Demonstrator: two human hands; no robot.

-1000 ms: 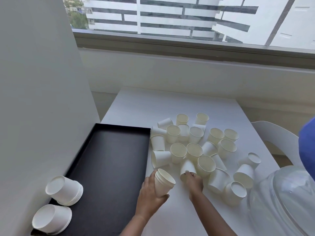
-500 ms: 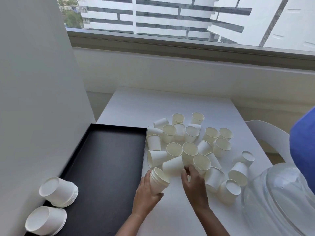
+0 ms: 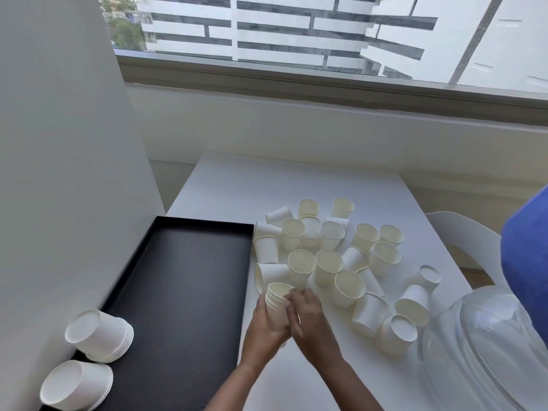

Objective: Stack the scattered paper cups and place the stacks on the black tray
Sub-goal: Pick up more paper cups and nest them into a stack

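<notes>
My left hand (image 3: 264, 324) grips a short stack of white paper cups (image 3: 277, 295), mouth tilted up, just right of the black tray (image 3: 184, 280). My right hand (image 3: 307, 314) is pressed against the stack's right side with fingers curled at its rim. Several loose white cups (image 3: 326, 247) lie scattered, upright or tipped, on the white table (image 3: 237, 188) beyond and right of my hands. Two finished stacks lie on their sides at the tray's near left end: one stack (image 3: 100, 335) behind, the other stack (image 3: 77, 384) nearer.
A white wall panel (image 3: 59, 173) borders the tray's left side. A clear glass dome (image 3: 486, 345) sits at the table's near right corner, beside a white chair (image 3: 462, 235). Blue cloth (image 3: 527, 262) fills the right edge. A window ledge runs behind the table.
My right hand carried a loose cup from the pile to the stack in my left hand, and both hands now meet at the stack. The view shifted slightly.
</notes>
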